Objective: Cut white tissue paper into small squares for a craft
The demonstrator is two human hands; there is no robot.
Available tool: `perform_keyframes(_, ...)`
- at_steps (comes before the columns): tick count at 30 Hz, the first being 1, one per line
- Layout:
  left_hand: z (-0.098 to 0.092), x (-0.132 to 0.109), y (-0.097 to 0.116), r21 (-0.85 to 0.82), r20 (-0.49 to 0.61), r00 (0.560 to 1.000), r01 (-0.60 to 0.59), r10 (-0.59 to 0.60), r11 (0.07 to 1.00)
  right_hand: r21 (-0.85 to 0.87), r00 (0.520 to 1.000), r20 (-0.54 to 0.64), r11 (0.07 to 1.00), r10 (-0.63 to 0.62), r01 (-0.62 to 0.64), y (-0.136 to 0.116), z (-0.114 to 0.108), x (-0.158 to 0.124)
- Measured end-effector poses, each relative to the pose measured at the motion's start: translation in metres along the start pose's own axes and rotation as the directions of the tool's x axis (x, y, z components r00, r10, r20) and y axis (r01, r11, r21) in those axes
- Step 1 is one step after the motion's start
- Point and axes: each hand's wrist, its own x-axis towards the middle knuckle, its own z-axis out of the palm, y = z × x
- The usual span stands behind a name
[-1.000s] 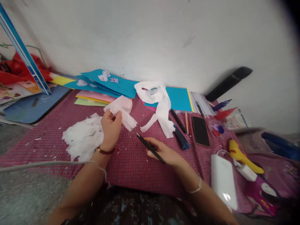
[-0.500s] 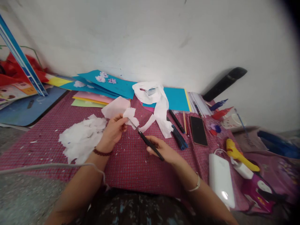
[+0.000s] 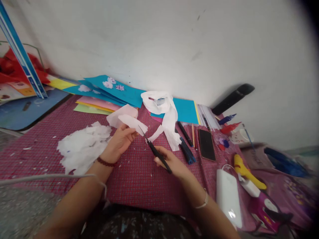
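My left hand [image 3: 122, 141] pinches a strip of thin white paper [image 3: 132, 123] between thumb and fingers. In my right hand [image 3: 168, 161] is a pair of black-handled scissors [image 3: 157, 153], pointing up and left with the blades at the right end of the strip. Left of my left hand lies a heap of white paper pieces [image 3: 83, 146]. A loose white roll [image 3: 157, 103] sits behind my hands, with its tail [image 3: 170, 132] trailing toward me. Another pale sheet [image 3: 119, 114] lies just behind the held strip.
Blue card sheets [image 3: 119, 91] rest along the wall. To the right are a blue cutter [image 3: 187, 151], a black marker [image 3: 184, 133], a phone [image 3: 206, 145], a white power bank [image 3: 228, 196] and a yellow glue gun [image 3: 249, 172]. A grey cable [image 3: 50, 177] crosses my left forearm.
The white piece in my left hand now shows as a longer strip spread leftward, where earlier it looked notched and smaller. The scissors stay in my right hand. The view has shifted slightly.
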Motion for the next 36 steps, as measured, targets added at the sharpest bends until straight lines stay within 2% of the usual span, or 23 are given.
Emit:
perform_keyframes(3, 0.0, -0.001, -0.003, 0.07, 0.043, 0.999, -0.035, 0.032, 0.997, 0.003, 1.0, -0.008, 1.0, -0.007, 0.007, 0.001, -0.001, 0.0)
perform_keyframes(9, 0.002, -0.001, -0.005, 0.109, 0.015, 0.997, -0.082, 0.08, 0.991, -0.003, 1.0, 0.004, 1.0, 0.005, -0.005, 0.002, -0.001, 0.0)
perform_keyframes(15, 0.003, 0.002, -0.005, 0.18, -0.026, 0.988, -0.144, 0.151, 0.973, -0.052, 0.996, 0.071, 0.997, -0.06, 0.064, 0.002, -0.004, -0.001)
perform_keyframes(18, 0.005, 0.001, -0.004, 0.2, -0.036, 0.986, -0.155, 0.166, 0.967, -0.061, 0.996, 0.064, 0.996, -0.063, 0.067, 0.0, -0.004, -0.001)
perform_keyframes(26, 0.005, 0.001, -0.002, 0.185, -0.05, 0.989, -0.131, 0.143, 0.974, -0.092, 0.998, -0.021, 0.994, -0.054, 0.052, -0.008, -0.002, -0.002)
perform_keyframes(30, -0.001, 0.003, -0.005, 0.193, -0.05, 0.994, -0.09, 0.101, 0.977, -0.104, 0.999, -0.019, 0.994, -0.048, 0.046, -0.009, -0.002, -0.002)
perform_keyframes(36, -0.002, 0.003, -0.007, 0.245, -0.018, 0.994, -0.1, 0.108, 0.964, -0.1, 0.999, 0.008, 0.994, -0.032, 0.033, -0.009, -0.004, -0.002)
